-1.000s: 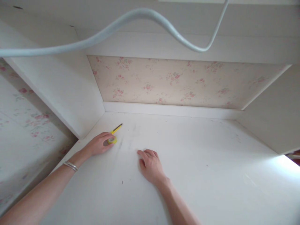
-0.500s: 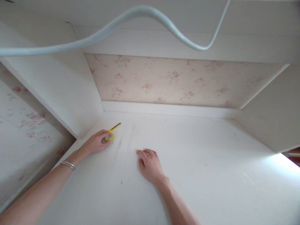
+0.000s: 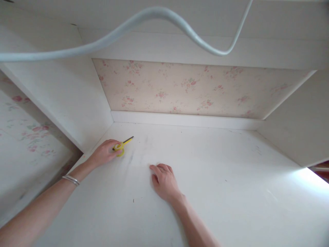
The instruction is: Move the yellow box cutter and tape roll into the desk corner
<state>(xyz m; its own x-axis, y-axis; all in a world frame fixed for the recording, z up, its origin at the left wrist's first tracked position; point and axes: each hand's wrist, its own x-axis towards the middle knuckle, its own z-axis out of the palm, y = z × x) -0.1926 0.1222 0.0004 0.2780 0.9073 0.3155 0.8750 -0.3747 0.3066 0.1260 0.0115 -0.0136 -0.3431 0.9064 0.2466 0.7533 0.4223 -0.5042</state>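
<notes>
My left hand point(image 3: 105, 152) reaches to the left side of a white desk top point(image 3: 205, 178) and grips a small yellow tape roll point(image 3: 119, 149) together with a yellow pencil point(image 3: 126, 140), whose dark tip points away to the right. A metal bracelet point(image 3: 70, 179) is on that wrist. My right hand point(image 3: 164, 180) lies palm down on the desk near the middle, fingers loosely curled, holding nothing.
A white side panel point(image 3: 64, 99) rises at the left and another at the right point(image 3: 300, 127). Flowered wallpaper point(image 3: 195, 89) covers the back wall above a white ledge. A white cable point(image 3: 144, 20) hangs across the top of the view.
My left hand has closed on the yellow tape roll and the pencil and tipped them slightly off the desk. My right hand has stayed put.
</notes>
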